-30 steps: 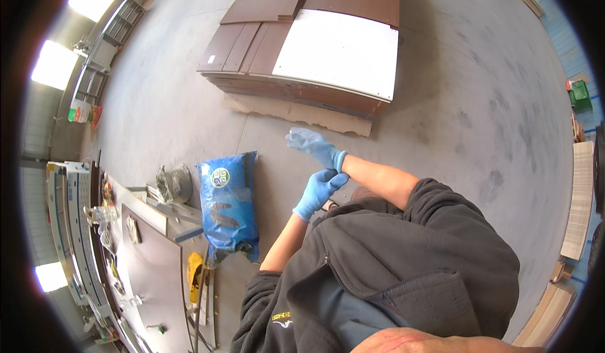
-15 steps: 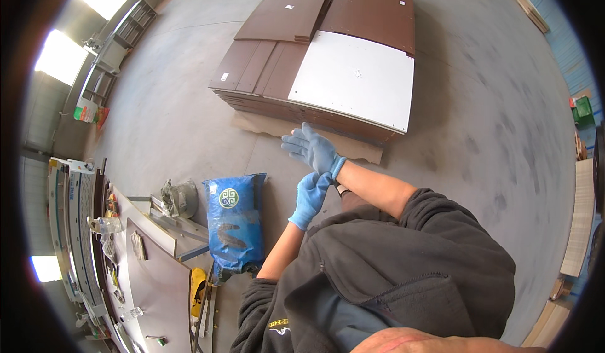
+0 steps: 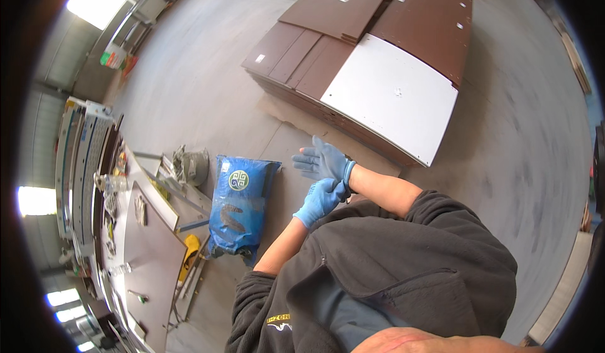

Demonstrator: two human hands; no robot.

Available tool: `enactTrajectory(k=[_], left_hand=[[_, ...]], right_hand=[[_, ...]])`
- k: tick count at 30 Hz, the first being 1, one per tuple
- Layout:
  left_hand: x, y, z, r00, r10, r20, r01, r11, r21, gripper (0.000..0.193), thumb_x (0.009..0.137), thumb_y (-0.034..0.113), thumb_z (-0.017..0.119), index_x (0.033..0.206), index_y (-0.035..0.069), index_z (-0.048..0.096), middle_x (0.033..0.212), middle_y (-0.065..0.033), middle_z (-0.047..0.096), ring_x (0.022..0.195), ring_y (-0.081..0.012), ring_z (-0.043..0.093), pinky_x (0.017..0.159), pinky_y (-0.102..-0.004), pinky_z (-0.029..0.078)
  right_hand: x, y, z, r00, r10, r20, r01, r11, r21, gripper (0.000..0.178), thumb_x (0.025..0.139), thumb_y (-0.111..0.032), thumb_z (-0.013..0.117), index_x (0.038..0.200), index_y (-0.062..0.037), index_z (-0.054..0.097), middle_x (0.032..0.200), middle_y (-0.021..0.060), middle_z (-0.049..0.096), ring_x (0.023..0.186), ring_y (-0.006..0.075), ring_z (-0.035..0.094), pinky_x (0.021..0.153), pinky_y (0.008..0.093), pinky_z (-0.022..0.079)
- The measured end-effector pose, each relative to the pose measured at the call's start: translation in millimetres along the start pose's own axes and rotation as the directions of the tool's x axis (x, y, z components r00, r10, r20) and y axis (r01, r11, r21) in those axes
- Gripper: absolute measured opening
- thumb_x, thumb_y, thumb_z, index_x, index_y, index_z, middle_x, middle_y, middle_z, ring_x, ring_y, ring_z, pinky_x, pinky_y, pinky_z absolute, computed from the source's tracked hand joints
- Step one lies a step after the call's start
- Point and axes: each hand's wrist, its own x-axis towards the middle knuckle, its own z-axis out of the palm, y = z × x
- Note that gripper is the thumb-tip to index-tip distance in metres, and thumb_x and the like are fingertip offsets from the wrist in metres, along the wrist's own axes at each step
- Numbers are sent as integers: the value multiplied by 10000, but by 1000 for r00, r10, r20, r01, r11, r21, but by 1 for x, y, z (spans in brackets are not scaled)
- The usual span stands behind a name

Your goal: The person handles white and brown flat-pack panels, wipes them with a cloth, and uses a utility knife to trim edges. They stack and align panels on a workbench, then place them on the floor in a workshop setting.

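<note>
Both my hands wear light blue work gloves with a grey-blue coating on the palms. My right hand (image 3: 322, 162) is held out with its fingers stretched to the left, and nothing is in it. Just below, my left hand (image 3: 320, 200) is closed at the right wrist, its fingers on the cuff of the right glove (image 3: 347, 171). To the left of my hands lies a full blue plastic sack (image 3: 238, 211) with a round green and white emblem, taped around its middle.
Ahead stands a low stack of brown panels (image 3: 296, 44) topped by a white panel (image 3: 394, 94). At left, a worktable (image 3: 151, 258) carries clear bottles and small tools. A grey bucket (image 3: 196, 167) and a yellow object (image 3: 189, 255) are near the sack.
My view has turned, so the panel stack sits further right. My left hand still grips the right glove's cuff, now slightly further over the wrist.
</note>
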Motion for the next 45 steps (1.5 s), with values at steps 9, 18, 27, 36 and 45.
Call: enactTrajectory(k=[9, 18, 27, 36, 45], left_hand=[[-28, -90, -16, 908, -396, -137, 359, 904, -233, 559, 1001, 521, 612, 1149, 0, 752, 1092, -171, 770, 1032, -265, 717, 943, -404, 537], [-235, -313, -9, 278, -901, -334, 713, 426, -557, 567, 932, 472, 567, 1138, -25, 744, 1143, -237, 747, 1075, -372, 708, 952, -465, 518], [-362, -370, 65, 53, -995, -81, 242, 92, -966, 461, 950, 418, 604, 1077, 1, 752, 1007, -134, 764, 894, -249, 715, 810, -400, 555], [-369, -327, 116, -71, -994, -85, -449, 108, -887, 253, 969, 315, 653, 916, 68, 678, 827, -55, 685, 704, -165, 655, 640, -337, 527], [-444, -348, 225, 44, -985, 166, -716, -147, -683, 301, 1016, 374, 630, 904, 99, 677, 773, -44, 665, 608, -192, 617, 540, -342, 465]], right_hand=[[67, 27, -64, 952, 263, -155, -285, 947, -146, 789, 1088, -563, 457, 1620, 0, 306, 1615, 195, 457, 1468, 332, 475, 1231, 448, 366], [90, 76, -151, 766, 160, -623, -609, -129, -782, 653, 988, -499, 567, 1312, 57, 677, 1335, 266, 691, 1261, 334, 672, 1058, 447, 487], [179, 132, -41, 910, 143, -388, -320, -351, -880, 412, 974, -360, 622, 1055, 24, 744, 906, 126, 741, 802, 240, 695, 727, 404, 534], [290, 242, 80, 848, 446, -287, 56, -613, -788, 460, 952, -366, 649, 1099, 61, 733, 1036, 151, 760, 900, 246, 726, 850, 390, 560], [337, 385, 155, 820, 550, -157, 330, -679, -656, 416, 972, -384, 654, 1021, 26, 705, 954, 142, 694, 887, 264, 653, 810, 408, 507]])
